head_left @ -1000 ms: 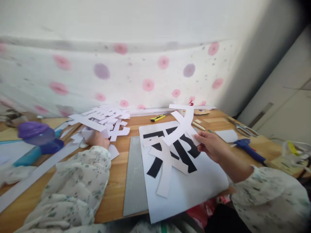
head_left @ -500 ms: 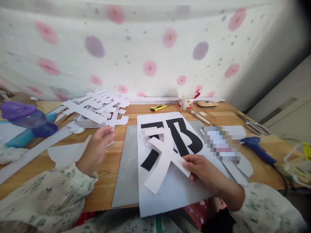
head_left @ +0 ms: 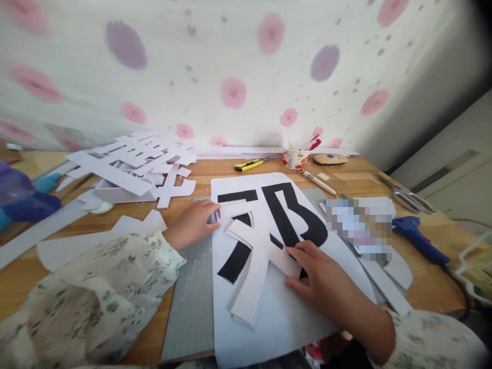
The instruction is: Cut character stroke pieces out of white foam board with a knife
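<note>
A white sheet (head_left: 292,318) printed with a large black character lies on a grey cutting mat (head_left: 190,307) on the wooden table. White cut-out strokes (head_left: 253,259) rest over the left half of the character. My right hand (head_left: 321,274) presses flat on the lower right end of a stroke, fingers stretched. My left hand (head_left: 194,223) has come to the sheet's left edge, its fingertips touching a small white cut-out bar (head_left: 234,210); the fingers look loosely extended.
A pile of white cut-out strokes (head_left: 138,169) sits at back left. A yellow utility knife (head_left: 249,164), a small cup (head_left: 295,158), scissors (head_left: 409,199) and a blue glue gun (head_left: 418,236) lie along the back and right. A purple bottle (head_left: 19,197) is far left.
My left hand moved right from the pile to the sheet's edge. My right hand lowered the raised cut-out onto the sheet and now presses it flat. The view tilted down.
</note>
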The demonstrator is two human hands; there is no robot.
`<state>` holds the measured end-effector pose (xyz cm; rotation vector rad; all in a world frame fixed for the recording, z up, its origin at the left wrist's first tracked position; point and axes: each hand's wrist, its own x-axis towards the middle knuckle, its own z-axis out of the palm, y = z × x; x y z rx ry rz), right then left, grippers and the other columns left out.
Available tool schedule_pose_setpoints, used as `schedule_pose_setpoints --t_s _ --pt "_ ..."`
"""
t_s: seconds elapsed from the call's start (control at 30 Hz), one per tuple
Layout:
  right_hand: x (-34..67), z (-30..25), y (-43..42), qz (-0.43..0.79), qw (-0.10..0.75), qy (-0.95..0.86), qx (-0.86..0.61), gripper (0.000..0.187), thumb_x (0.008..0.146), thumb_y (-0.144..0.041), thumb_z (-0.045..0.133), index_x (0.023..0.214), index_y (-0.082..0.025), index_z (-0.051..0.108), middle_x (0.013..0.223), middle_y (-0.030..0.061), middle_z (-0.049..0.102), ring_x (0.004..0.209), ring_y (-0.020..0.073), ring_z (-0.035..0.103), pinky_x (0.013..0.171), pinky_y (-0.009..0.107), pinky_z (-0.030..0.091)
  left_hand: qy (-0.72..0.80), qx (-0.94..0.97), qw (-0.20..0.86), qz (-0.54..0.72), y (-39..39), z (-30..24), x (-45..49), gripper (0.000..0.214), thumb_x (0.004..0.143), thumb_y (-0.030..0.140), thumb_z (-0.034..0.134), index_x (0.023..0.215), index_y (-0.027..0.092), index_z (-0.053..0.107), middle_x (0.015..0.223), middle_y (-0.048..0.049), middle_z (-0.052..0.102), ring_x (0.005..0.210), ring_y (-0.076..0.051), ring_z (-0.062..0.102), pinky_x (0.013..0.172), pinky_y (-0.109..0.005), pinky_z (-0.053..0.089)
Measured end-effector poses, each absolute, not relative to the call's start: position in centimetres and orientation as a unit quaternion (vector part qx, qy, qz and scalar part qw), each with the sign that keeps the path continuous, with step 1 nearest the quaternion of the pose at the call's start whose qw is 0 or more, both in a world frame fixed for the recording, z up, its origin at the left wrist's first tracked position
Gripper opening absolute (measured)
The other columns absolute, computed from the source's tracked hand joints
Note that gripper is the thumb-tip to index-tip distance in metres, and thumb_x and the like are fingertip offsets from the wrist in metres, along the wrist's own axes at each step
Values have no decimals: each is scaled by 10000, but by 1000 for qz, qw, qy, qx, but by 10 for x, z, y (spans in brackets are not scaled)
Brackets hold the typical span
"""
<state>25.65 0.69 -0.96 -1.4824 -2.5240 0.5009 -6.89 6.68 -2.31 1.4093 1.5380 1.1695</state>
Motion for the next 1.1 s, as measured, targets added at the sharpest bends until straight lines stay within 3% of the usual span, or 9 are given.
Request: schedule_pose_setpoints --t_s 0.3,0.43,0.53,0.93,1.1 --pt "248 -21 10 113 88 -884 -444 401 771 -165 648 1170 -132 643 1079 131 657 958 277 636 833 445 578 605 548 361 451 68 -25 -70 447 416 67 838 806 263 738 933 -9 691 798 -236 600 883 -335 498" --pt "247 -21 10 124 101 -882 -443 387 770 -159 618 1157 -163 643 1054 115 654 929 256 641 816 423 583 604 621 306 395 70 -28 -75 422 505 101 811 887 269 754 830 2 675 699 -205 558 784 -302 477" --pt "246 -24 10 123 115 -878 -447 395 773 -177 597 1166 -181 635 1036 114 660 898 254 647 795 415 583 611 656 265 354 70 -29 -75 353 561 97 778 871 263 756 773 1 646 693 -202 537 782 -299 444" --pt "239 -23 7 139 117 -855 -485 484 667 -182 594 1148 -159 648 887 96 640 804 257 640 730 416 568 609 688 201 340 66 -28 -63 312 574 36 706 803 247 691 714 22 577 670 -184 494 790 -299 410" --pt "239 -20 0 136 132 -845 -499 434 666 -181 584 1094 -177 654 897 99 634 818 269 641 736 434 568 590 655 216 420 61 -23 -62 395 556 13 733 875 245 711 845 6 646 768 -192 557 848 -301 444"
